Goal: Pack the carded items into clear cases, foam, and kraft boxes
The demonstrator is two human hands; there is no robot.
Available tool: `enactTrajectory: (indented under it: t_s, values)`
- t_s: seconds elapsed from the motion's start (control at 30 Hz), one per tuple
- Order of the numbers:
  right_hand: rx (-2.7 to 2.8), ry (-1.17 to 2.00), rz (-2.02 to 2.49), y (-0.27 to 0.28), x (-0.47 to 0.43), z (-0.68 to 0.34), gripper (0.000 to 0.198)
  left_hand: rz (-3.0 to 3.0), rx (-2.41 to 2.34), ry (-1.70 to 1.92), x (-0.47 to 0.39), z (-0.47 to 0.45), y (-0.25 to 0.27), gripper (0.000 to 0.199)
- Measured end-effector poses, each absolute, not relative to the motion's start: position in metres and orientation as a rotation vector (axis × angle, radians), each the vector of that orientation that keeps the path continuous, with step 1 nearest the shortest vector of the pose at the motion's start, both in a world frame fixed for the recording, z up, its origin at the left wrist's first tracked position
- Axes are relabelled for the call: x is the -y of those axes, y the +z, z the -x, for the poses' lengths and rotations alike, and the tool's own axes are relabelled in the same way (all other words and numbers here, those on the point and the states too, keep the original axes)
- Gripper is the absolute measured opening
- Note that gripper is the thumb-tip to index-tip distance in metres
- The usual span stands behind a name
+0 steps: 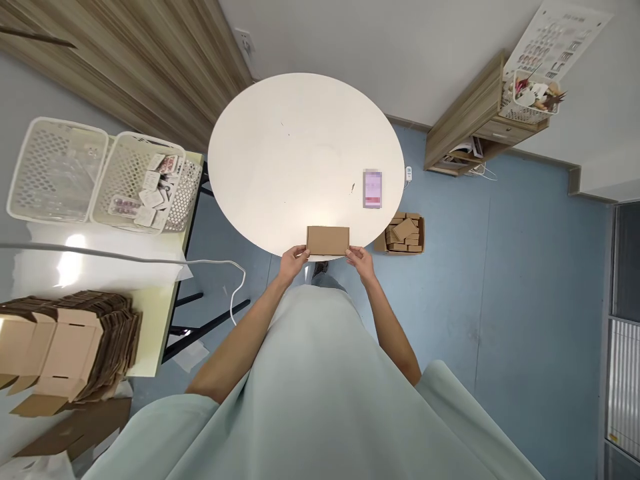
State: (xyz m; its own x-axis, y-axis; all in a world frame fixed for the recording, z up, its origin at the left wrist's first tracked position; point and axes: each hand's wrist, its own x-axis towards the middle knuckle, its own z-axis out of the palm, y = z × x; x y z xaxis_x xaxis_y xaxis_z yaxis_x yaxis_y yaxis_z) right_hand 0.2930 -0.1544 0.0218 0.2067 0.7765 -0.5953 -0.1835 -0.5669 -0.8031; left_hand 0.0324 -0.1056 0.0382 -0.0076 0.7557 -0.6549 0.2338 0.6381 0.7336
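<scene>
Found oblong brown cardboard box [327, 241] at 6 o'clock rim of white desk [300, 153], pinched at both ends by left hand [294, 262] and right hand [361, 261]; whether resting or lifted, hard to tell. Could drop off edge if released unevenly, or crumple if over-squeezed.

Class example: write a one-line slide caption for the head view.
Left hand and right hand hold a small cardboard box by its ends at the white table's near edge.
</scene>
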Motion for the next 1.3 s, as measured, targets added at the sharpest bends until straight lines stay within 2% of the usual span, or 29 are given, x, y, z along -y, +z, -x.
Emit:
enactTrajectory:
  t_s: [0.23,0.47,0.8,1.03,1.3]
  values:
    - [0.569,1.501,1.677,0.044,0.196,-0.32,0.055,-0.806,-1.543,0.574,0.149,-0.054,0.051,0.044]
    - [0.626,1.4,1.751,0.05,0.268,-0.365,0.055,-0.771,-1.466,0.619,0.215,-0.108,0.032,0.048]
    - [0.583,1.25,1.931,0.057,0.373,-0.451,0.057,-0.855,-1.412,0.491,0.281,-0.212,0.023,0.033]
    - [0.591,1.285,1.919,0.044,0.366,-0.507,0.057,-0.981,-1.427,0.374,0.27,-0.258,0.023,0.028]
    - [0.57,1.361,1.98,0.006,0.303,-0.605,0.05,-1.013,-1.541,0.257,0.219,-0.362,-0.001,0.026]
